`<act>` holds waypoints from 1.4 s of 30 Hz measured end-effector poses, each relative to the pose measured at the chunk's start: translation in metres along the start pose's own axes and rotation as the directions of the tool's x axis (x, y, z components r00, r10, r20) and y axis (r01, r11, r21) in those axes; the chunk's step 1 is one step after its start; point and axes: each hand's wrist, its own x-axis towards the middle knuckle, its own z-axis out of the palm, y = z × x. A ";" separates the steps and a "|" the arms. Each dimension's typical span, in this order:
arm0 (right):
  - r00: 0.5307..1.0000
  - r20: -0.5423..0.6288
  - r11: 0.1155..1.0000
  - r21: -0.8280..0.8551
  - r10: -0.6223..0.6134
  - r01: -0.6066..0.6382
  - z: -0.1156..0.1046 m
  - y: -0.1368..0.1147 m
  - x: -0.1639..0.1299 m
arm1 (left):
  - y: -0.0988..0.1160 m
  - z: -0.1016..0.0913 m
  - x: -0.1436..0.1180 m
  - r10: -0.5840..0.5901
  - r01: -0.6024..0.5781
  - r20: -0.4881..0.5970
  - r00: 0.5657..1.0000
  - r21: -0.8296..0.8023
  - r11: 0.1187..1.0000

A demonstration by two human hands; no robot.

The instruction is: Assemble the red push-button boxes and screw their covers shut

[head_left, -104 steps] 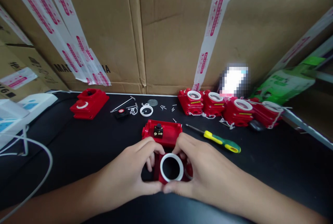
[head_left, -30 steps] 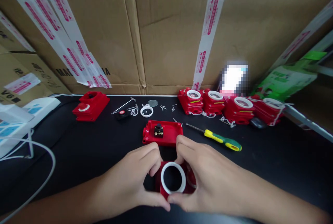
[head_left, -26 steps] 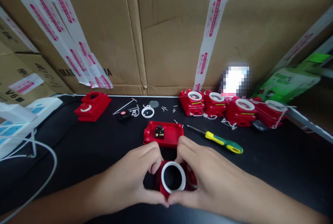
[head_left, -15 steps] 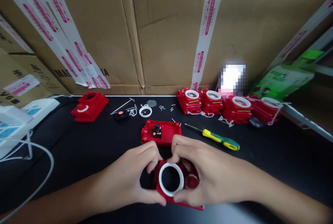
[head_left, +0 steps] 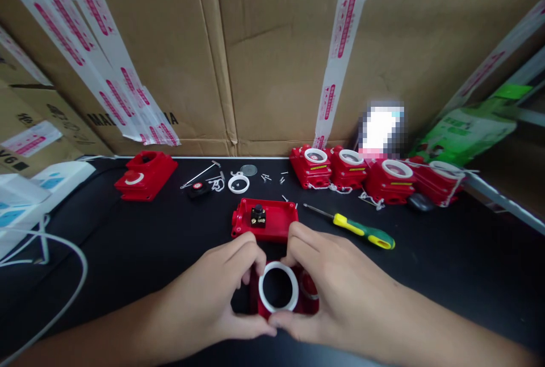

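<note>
Both hands grip one red plastic cover (head_left: pixel 307 293) low in the middle of the black table. A white ring (head_left: pixel 278 287) sits on its round opening, facing me. My left hand (head_left: pixel 213 299) wraps the cover's left side, thumb underneath. My right hand (head_left: pixel 336 287) wraps the right side, fingers over the top edge. Just behind the hands lies an open red base (head_left: pixel 264 219) with a small black switch (head_left: pixel 257 215) inside it.
A green-and-yellow screwdriver (head_left: pixel 360 231) lies right of the base. Several finished red boxes (head_left: pixel 374 176) line the back right. Another red box (head_left: pixel 145 175) sits back left, with loose screws and a white ring (head_left: pixel 238 183) between. Cardboard cartons (head_left: pixel 272 54) wall the back; a white cable (head_left: pixel 63 282) loops at left.
The cover was tilted and lifted slightly half a second ago; now it sits level again between both hands. Both hands keep their hold.
</note>
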 end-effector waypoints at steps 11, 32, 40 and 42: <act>0.982 -0.101 0.986 -0.064 -0.161 0.156 -0.012 0.004 -0.013 | -0.002 -0.003 -0.005 0.165 -0.164 0.016 0.986 0.235 0.958; 0.972 -0.062 0.974 -0.045 -0.226 0.223 0.002 0.023 -0.005 | -0.005 -0.001 0.004 0.147 -0.141 -0.022 0.989 0.156 0.978; 0.968 -0.084 0.968 -0.110 -0.236 0.227 -0.003 0.015 -0.003 | -0.008 0.003 0.005 0.014 -0.013 -0.102 0.995 0.014 1.000; 0.954 -0.083 0.948 -0.166 -0.286 0.270 -0.002 0.016 -0.002 | -0.008 0.002 0.007 -0.009 0.008 -0.088 0.996 -0.021 1.000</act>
